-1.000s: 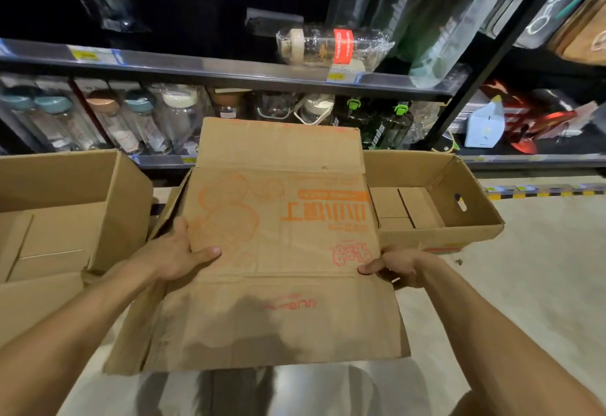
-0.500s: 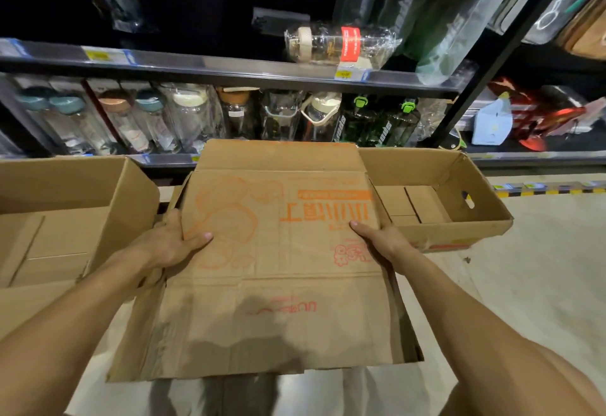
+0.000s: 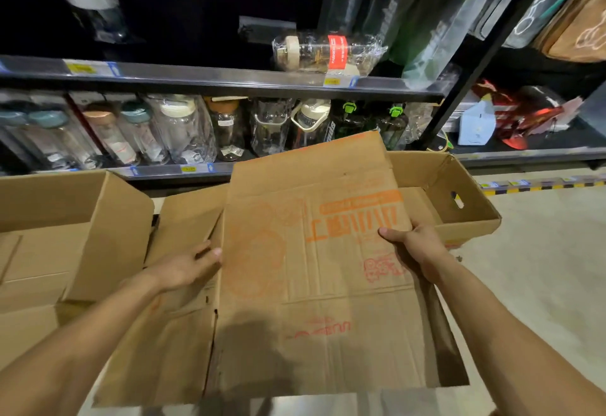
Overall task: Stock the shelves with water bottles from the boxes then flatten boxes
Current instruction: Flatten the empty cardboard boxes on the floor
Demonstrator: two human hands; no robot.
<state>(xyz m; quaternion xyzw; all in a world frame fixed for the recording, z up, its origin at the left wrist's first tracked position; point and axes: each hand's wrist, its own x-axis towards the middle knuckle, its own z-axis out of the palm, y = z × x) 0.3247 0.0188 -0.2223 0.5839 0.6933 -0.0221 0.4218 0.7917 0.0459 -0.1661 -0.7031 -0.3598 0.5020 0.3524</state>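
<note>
My left hand (image 3: pixel 187 268) has slid onto the side panel (image 3: pixel 170 350) of the box (image 3: pixel 311 284), pressing flat-fingered; my right hand (image 3: pixel 414 248) grips its edge. Flattening step: next I'd squash the fold.

The flattened box (image 3: pixel 328 284) is plain brown card, printed with orange characters, a faint orange cartoon outline and smaller red marks. The left box (image 3: pixel 108 235) and right box (image 3: pixel 472 215) are the same brown. The lying bottle (image 3: pixel 314 53) is clear with a red label and cream cap. The standing bottles (image 3: pixel 183 133) have teal, copper, cream and green tops. The floor strip (image 3: pixel 541 183) is striped yellow and black.
</note>
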